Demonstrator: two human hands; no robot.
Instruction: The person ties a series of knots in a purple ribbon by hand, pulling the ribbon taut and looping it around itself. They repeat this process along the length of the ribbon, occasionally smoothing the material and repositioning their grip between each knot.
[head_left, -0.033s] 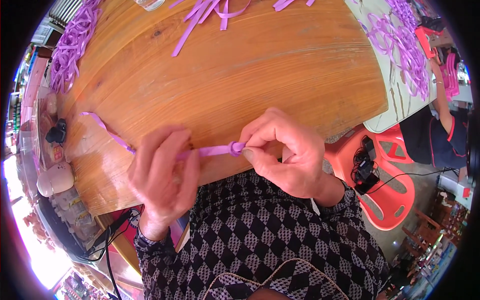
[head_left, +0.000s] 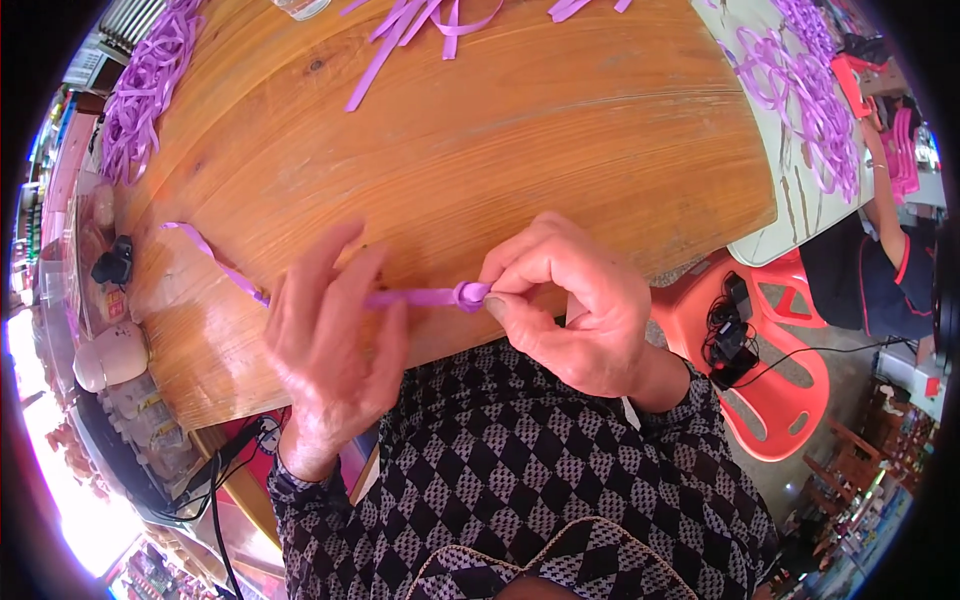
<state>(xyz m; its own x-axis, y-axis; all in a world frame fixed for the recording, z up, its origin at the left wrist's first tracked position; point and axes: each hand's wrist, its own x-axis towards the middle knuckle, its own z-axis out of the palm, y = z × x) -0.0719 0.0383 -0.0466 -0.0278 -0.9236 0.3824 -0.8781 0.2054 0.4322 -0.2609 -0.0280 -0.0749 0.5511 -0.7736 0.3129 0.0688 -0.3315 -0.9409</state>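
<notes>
A purple ribbon (head_left: 425,297) stretches sideways above the near part of the wooden table, with a knot (head_left: 469,294) toward its right end. My right hand (head_left: 572,305) pinches the short end just past this knot between thumb and fingertips. Over the ribbon's middle is my left hand (head_left: 335,325), its fingers stretched and apart, slightly blurred. Part of the ribbon is hidden behind that hand. Its thin tail (head_left: 215,258) comes out beyond the left hand and lies on the tabletop (head_left: 480,150).
Purple ribbons lie in a heap (head_left: 150,90) at far left, loose strips (head_left: 415,25) at the far edge, and another pile (head_left: 800,120) on a pale table at right. A red chair (head_left: 790,400) holds black cables. Another person's arm (head_left: 882,195) shows at right.
The fingers of my left hand have risen and spread a little, shifting slightly to the right. My right hand keeps its pinch in the same place.
</notes>
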